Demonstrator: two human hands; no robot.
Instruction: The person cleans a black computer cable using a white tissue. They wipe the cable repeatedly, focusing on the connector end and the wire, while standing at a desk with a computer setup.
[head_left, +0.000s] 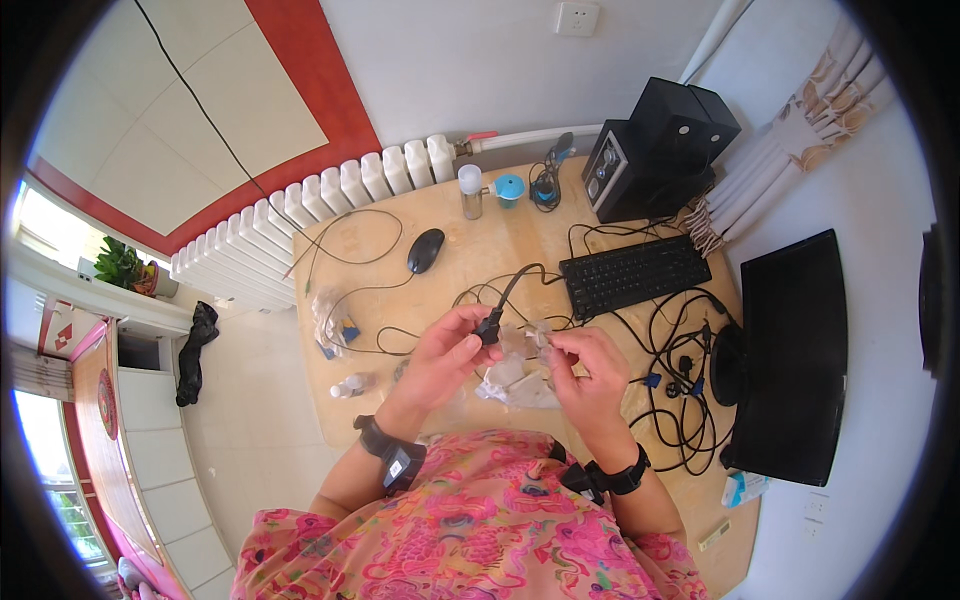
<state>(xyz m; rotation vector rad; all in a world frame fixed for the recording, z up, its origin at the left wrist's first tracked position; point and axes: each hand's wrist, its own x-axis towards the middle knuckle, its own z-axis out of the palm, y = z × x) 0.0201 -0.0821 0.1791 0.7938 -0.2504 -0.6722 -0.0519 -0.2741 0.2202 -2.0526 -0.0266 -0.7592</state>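
My left hand (448, 351) holds a black cable plug (489, 328) between thumb and fingers, its thick cord arching up and right toward the keyboard. Just to the right, my right hand (589, 367) pinches the edge of a thin, clear crumpled plastic piece (537, 334). White crumpled plastic or paper (517, 386) lies on the wooden table (495, 240) beneath and between my hands. A black keyboard (636, 275) is beyond my right hand. A black computer mouse (426, 250) rests farther up and left, its thin cord curving over the table.
Tangled black cables (679, 375) with blue connectors lie beside a monitor (787, 360) at the right. Black speakers (652, 150), a clear bottle (471, 192) and a blue-lidded container (508, 191) stand at the far side. Small bottles (352, 385) and a plastic bag (327, 319) are left.
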